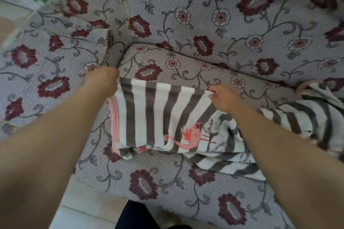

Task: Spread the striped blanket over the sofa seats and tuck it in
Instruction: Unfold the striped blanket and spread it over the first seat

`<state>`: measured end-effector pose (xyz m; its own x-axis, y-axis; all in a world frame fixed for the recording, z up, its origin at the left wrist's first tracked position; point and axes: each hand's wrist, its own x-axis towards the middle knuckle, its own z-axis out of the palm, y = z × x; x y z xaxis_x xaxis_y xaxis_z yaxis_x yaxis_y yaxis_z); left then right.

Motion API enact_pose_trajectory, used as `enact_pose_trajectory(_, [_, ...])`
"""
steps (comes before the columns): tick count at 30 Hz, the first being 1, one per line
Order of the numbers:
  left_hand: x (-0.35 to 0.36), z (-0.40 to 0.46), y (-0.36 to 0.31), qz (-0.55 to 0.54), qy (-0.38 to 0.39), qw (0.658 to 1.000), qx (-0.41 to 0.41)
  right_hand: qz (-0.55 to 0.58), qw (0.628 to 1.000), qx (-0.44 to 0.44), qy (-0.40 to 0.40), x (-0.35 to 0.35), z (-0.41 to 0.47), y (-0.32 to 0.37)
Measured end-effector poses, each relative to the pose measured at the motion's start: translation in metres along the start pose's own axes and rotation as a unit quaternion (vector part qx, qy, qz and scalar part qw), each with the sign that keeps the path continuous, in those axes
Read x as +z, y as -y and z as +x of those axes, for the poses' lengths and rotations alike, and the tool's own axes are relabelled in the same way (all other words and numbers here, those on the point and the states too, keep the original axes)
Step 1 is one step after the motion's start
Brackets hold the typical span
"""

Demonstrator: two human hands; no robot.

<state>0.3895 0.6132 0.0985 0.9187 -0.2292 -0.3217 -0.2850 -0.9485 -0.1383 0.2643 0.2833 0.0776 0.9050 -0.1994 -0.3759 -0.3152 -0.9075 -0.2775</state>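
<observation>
A grey-and-white striped blanket (160, 113) with a pink border and a pink flamingo print lies partly unfolded on the floral sofa seat (167, 182). My left hand (104, 80) grips the blanket's far left corner, close to the gap beside the armrest. My right hand (223, 96) pinches the blanket's far edge a little to the right. Between my hands the edge is pulled taut across the seat cushion. To the right the blanket is bunched in folds (307, 117).
The sofa's backrest (223, 15) rises behind the seat and its left armrest (55, 46) stands at the left, all in grey fabric with dark red flowers. Pale floor tiles (87, 210) show at the bottom left, next to my dark trouser leg (137, 215).
</observation>
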Motion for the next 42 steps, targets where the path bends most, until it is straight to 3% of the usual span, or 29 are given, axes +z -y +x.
enact_pose_trajectory(6, [0.035,0.069,-0.002,0.047,-0.041,0.998,-0.031,-0.087,0.99,0.013,-0.112,0.034,0.068,0.004])
enact_pose_trajectory(8, [0.043,0.103,-0.002,0.006,-0.028,0.998,-0.062,-0.073,0.988,0.047,-0.128,0.041,0.098,0.011])
enact_pose_trajectory(11, [0.058,0.152,0.002,-0.141,-0.001,0.984,-0.111,-0.037,0.985,0.102,-0.134,0.053,0.138,0.023])
enact_pose_trajectory(14, [0.073,0.208,0.01,-0.354,0.065,0.909,-0.211,0.02,0.977,0.141,-0.159,0.066,0.185,0.035])
enact_pose_trajectory(16, [0.082,0.242,0.012,-0.392,0.068,0.874,-0.279,0.033,0.974,0.15,-0.169,0.073,0.213,0.041])
enact_pose_trajectory(20, [0.092,0.3,0.009,-0.484,-0.036,0.822,-0.298,0.064,0.963,0.161,-0.204,0.077,0.267,0.049])
enact_pose_trajectory(24, [0.085,0.345,-0.007,-0.418,-0.132,0.869,-0.23,0.091,0.951,0.161,-0.25,0.074,0.316,0.057])
enact_pose_trajectory(27, [0.09,0.366,-0.022,-0.427,-0.136,0.884,-0.133,0.126,0.946,0.154,-0.254,0.082,0.343,0.051])
enact_pose_trajectory(30, [0.118,0.379,-0.03,-0.341,-0.062,0.938,-0.014,0.189,0.96,0.146,-0.147,0.102,0.352,0.046])
enact_pose_trajectory(32, [0.137,0.384,-0.034,-0.293,-0.036,0.955,0.028,0.162,0.977,0.11,-0.086,0.116,0.355,0.04])
enact_pose_trajectory(34, [0.146,0.387,-0.033,-0.289,-0.013,0.956,0.041,0.117,0.988,0.08,-0.054,0.12,0.357,0.036])
enact_pose_trajectory(38, [0.126,0.382,-0.019,-0.443,0.042,0.896,0.01,0.083,0.994,0.067,0.023,0.104,0.356,0.037])
enact_pose_trajectory(42, [0.11,0.333,-0.008,-0.44,0.021,0.897,-0.028,0.035,0.999,0.025,0.004,0.095,0.334,0.068])
